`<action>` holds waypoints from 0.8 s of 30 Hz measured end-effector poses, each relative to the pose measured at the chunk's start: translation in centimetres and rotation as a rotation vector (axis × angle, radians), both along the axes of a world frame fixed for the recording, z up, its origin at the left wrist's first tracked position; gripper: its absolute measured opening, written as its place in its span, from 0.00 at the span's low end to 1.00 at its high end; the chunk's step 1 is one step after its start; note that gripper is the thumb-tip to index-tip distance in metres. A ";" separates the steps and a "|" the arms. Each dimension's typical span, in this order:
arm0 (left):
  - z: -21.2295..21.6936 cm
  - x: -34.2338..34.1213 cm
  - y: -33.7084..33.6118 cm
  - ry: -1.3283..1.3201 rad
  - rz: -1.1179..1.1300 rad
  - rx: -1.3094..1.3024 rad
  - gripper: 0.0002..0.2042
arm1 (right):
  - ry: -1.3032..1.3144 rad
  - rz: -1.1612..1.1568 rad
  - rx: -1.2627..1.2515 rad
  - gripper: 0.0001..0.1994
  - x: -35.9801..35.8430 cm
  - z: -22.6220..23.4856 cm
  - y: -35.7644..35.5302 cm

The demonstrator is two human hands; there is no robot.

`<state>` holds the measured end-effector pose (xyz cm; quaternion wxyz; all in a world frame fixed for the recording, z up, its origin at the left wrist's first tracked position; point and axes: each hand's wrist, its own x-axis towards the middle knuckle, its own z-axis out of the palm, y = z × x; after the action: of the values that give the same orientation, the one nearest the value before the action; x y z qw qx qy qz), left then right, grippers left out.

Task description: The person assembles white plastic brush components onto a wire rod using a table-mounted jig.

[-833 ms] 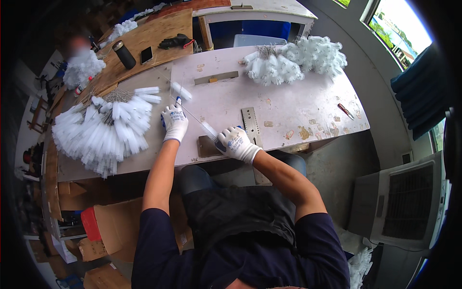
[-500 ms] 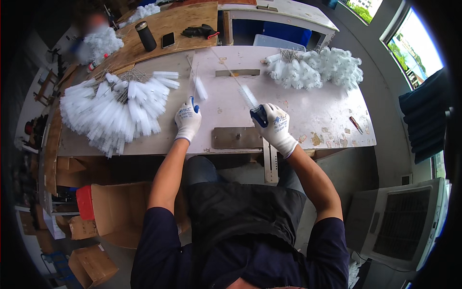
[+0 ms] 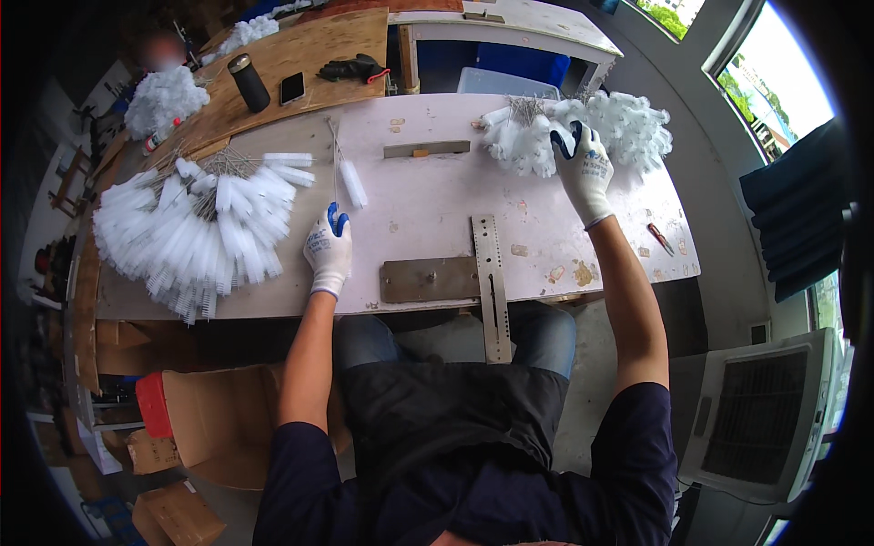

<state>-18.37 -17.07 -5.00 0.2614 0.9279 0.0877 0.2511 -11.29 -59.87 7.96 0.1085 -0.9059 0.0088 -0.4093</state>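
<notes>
White-gloved right hand (image 3: 585,171) far forward

The white glove on the left hand (image 3: 328,250) has rows of tiny blue letters on its back, and the white glove on the right hand (image 3: 585,173) has blue print on its back too, but all of it is very small and a bit fuzzy. Down on the left, a little brown box (image 3: 153,451) has some dark print on its side that is too small to make out. Another brown box (image 3: 177,515), just below it, has a small pale sticker near its top edge, and nothing on that can be read.
</notes>
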 end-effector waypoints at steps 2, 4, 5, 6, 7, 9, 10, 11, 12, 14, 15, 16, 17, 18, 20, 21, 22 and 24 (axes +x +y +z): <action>-0.6 0.3 0.2 -0.003 0.032 0.015 0.18 | 0.009 0.237 0.151 0.14 -2.3 -1.2 2.0; -1.0 0.2 0.8 -0.001 0.081 0.039 0.17 | 0.223 0.384 0.245 0.10 -6.2 -1.3 6.2; -0.8 0.6 0.0 -0.048 -0.053 -0.244 0.15 | 0.272 0.485 0.342 0.10 -7.6 -1.9 8.2; -0.6 0.6 -0.9 -0.098 -0.184 -0.525 0.13 | 0.323 0.535 0.360 0.12 -9.2 -2.4 10.3; 1.2 -0.3 -2.9 0.019 -0.201 -0.809 0.11 | 0.520 0.594 0.401 0.14 -10.5 -2.5 12.0; 4.0 -1.0 -7.1 0.109 -0.260 -1.251 0.11 | 0.755 0.662 0.426 0.16 -12.2 -3.0 14.7; 4.3 -1.0 -8.4 0.089 -0.303 -1.406 0.11 | 0.829 0.687 0.400 0.17 -12.4 -3.6 15.8; 4.9 -1.0 -9.5 0.081 -0.304 -1.441 0.11 | 0.828 0.700 0.398 0.17 -12.2 -4.0 16.5; 5.1 -0.9 -10.3 0.075 -0.306 -1.478 0.11 | 0.881 0.705 0.411 0.16 -12.0 -4.6 17.1; 5.2 -0.7 -10.9 0.082 -0.271 -1.494 0.11 | 0.939 0.709 0.427 0.16 -11.6 -5.7 17.6; 4.8 -0.3 -11.0 0.079 -0.255 -1.499 0.10 | 0.867 0.696 0.476 0.15 -11.1 -6.5 17.5; 4.8 0.0 -11.2 0.083 -0.239 -1.505 0.10 | 0.798 0.675 0.527 0.14 -10.7 -7.5 17.3; 4.8 0.6 -11.4 0.091 -0.255 -1.480 0.09 | 0.778 0.717 0.572 0.13 -9.6 -8.8 16.6; 5.0 0.7 -11.4 0.106 -0.257 -1.455 0.08 | 0.881 0.712 0.656 0.11 -8.9 -9.2 16.3; 4.1 1.9 -10.2 0.067 -0.213 -1.353 0.07 | 0.950 0.687 0.683 0.10 -9.1 -7.2 16.6; 3.9 2.7 -10.9 0.104 -0.220 -1.366 0.06 | 0.949 0.697 0.762 0.10 -8.5 -8.6 15.5; 4.1 3.3 -11.3 0.123 -0.220 -1.376 0.05 | 0.942 0.723 0.834 0.11 -7.9 -9.3 14.9; 3.9 3.7 -12.1 0.066 -0.190 -1.294 0.06 | 0.965 0.682 0.849 0.12 -8.0 -10.2 14.0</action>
<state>-14.69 -29.15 -1.06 0.7850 0.5943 0.1466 0.0951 -19.28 -45.84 -2.29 0.5560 -0.8178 -0.0690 0.1312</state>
